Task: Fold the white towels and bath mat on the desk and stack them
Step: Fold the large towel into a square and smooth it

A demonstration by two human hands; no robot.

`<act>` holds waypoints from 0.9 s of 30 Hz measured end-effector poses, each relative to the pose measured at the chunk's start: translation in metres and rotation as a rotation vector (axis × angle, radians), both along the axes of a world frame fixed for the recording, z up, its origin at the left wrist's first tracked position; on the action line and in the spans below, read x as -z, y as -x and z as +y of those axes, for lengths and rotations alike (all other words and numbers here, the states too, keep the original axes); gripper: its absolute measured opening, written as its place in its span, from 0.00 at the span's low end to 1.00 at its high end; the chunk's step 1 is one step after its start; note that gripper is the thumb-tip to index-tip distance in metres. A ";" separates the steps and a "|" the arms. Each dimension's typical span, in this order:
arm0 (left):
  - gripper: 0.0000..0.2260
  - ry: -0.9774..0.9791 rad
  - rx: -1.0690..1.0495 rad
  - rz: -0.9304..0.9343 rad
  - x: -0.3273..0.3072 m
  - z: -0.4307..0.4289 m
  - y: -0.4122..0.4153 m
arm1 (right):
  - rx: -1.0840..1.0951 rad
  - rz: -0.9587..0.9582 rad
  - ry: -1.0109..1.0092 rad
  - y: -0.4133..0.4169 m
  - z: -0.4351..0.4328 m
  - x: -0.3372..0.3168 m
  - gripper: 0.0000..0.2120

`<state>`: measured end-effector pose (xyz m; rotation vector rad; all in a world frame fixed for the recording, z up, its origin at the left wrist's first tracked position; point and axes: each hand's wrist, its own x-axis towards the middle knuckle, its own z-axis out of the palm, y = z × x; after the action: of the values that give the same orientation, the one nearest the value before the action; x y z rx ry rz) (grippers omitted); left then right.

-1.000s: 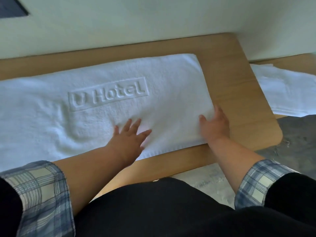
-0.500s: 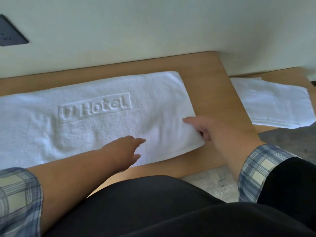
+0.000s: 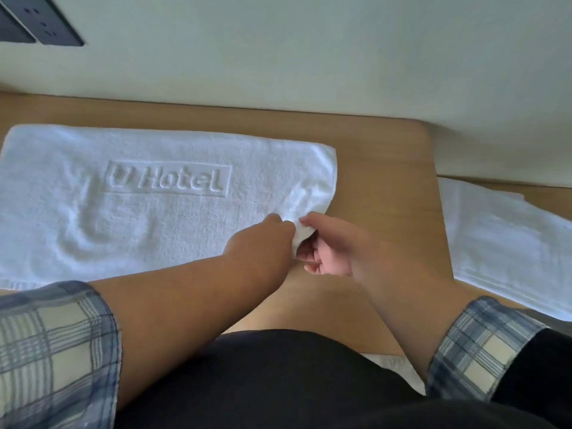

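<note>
A white bath mat (image 3: 148, 209) with "U Hotel" pressed into it lies flat on the wooden desk (image 3: 383, 193), reaching off the left edge of view. Its near right corner is lifted off the desk. My left hand (image 3: 263, 246) and my right hand (image 3: 328, 246) meet at that corner, and both pinch the raised fabric between them. A second white towel (image 3: 501, 243) lies folded at the right, on a lower wooden surface beside the desk.
A pale wall (image 3: 278, 57) runs right behind the desk, with dark power sockets (image 3: 40, 26) at the top left. The desk's rounded right edge ends near the second towel. Grey floor (image 3: 399, 370) shows below the desk's front edge.
Both hands left the flat mat and came together at its near right corner, which they have pinched and lifted. The view has swung left and down.
</note>
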<state>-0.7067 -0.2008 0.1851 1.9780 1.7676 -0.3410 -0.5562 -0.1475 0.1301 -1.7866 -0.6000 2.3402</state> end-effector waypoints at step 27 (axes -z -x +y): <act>0.03 0.046 -0.493 -0.320 -0.040 -0.057 0.085 | 0.482 0.081 -0.482 0.096 0.140 -0.022 0.18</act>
<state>-0.7916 -0.2576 0.2248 1.4026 1.9269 0.0941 -0.6517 -0.0077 0.1523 -1.4154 -0.5781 1.7541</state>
